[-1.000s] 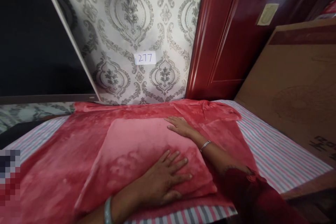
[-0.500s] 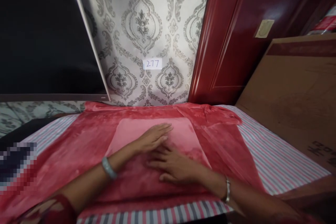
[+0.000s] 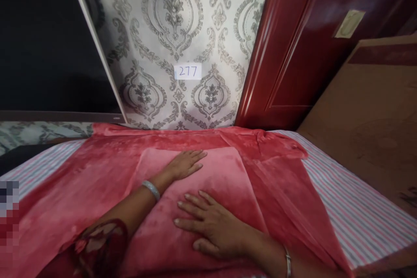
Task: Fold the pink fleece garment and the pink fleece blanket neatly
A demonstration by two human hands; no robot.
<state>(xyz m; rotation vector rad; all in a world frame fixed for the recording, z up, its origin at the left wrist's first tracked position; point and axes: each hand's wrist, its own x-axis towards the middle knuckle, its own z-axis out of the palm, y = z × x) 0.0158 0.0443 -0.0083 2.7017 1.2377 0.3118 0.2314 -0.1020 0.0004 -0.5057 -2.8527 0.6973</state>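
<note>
A red plush cloth point(image 3: 97, 178) lies spread out in front of me. On its middle rests a paler pink, smooth-looking panel point(image 3: 224, 167) with rounded far corners; whether it is a separate piece or a folded part of the cloth, I cannot tell. Near the panel's far edge, my left hand point(image 3: 185, 165) lies flat with its fingers pointing right. Closer to me, my right hand point(image 3: 216, 228) rests palm down on the panel, fingers spread toward the upper left. Neither hand grips anything.
Beneath the red cloth is a striped cloth point(image 3: 355, 200), showing at both sides. A large cardboard box point(image 3: 368, 126) stands at the right, by a dark red wooden panel point(image 3: 293, 52). A black screen point(image 3: 48, 43) is at the left. Patterned wallpaper carries a paper marked 277 point(image 3: 188, 71).
My hands have drawn apart: the left has shifted slightly left and away from me, the right toward me with its fingers more spread. The view has moved a little closer.
</note>
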